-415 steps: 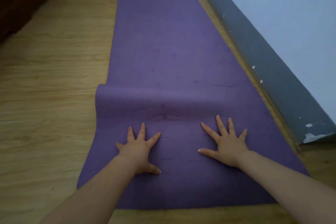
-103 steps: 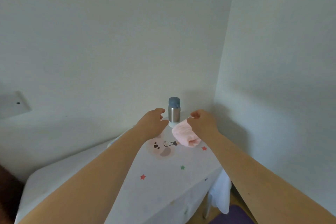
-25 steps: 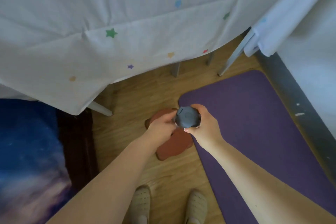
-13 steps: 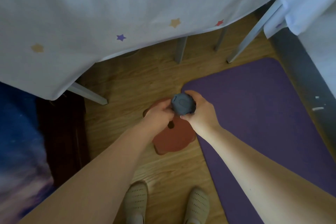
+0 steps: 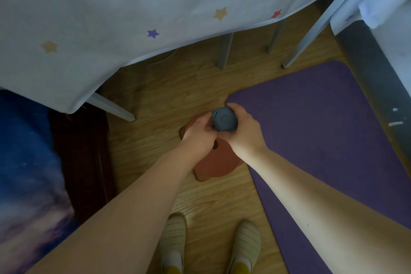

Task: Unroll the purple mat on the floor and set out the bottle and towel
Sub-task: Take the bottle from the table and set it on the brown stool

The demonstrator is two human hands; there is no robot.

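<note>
I look straight down on the bottle (image 5: 224, 119), so only its blue-grey cap shows. My right hand (image 5: 243, 132) grips it from the right, fingers curled round the top. My left hand (image 5: 199, 134) holds it from the left, fingertips just under the cap. The bottle is above a reddish-brown stool-like object (image 5: 214, 164) on the wooden floor. Unrolled and flat, the purple mat (image 5: 322, 131) lies to the right, its rounded corner beside my right hand. The towel is not in view.
A table under a white star-print cloth (image 5: 155, 6) overhangs the floor ahead, its grey legs (image 5: 224, 51) standing just beyond the mat. A dark blue fabric (image 5: 26, 162) fills the left. A grey skirting (image 5: 378, 78) borders the mat's right side. My shoes (image 5: 211, 244) are below.
Both hands stay on the bottle above the reddish-brown object. My left hand has closed in further round it, and the bottle has moved slightly toward the table.
</note>
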